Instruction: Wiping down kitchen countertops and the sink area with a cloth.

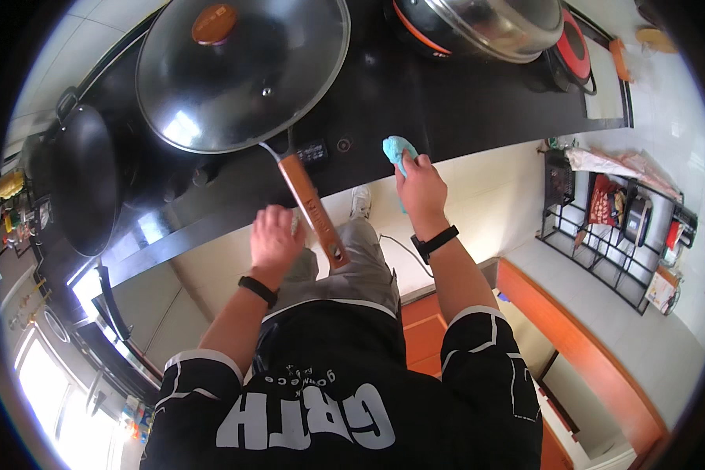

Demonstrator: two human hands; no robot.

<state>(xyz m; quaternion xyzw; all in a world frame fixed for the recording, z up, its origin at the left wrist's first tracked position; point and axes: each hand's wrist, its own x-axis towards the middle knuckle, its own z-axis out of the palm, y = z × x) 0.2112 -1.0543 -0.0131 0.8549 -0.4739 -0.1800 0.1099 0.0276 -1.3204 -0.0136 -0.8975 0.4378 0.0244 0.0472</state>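
Note:
My right hand [423, 183] grips a bunched turquoise cloth [397, 150] by the front edge of the black countertop [476, 100]. One end of the cloth sticks out past my fingers over the dark surface. My left hand [275, 238] is left of the brown wok handle [312, 208], slightly blurred, back of the hand up. A small pale patch shows between its thumb and fingers; I cannot tell what it is. The wok's glass lid [235, 88] has a brown knob [214, 24] and covers the pan.
A second black pan [85, 179] stands at the left of the cooktop. At the back right are a pot with a clear lid [505, 26] and a red-and-black appliance [574, 47]. A black wire rack [599, 235] holds packets on the right. An orange-brown wooden edge [576, 346] runs lower right.

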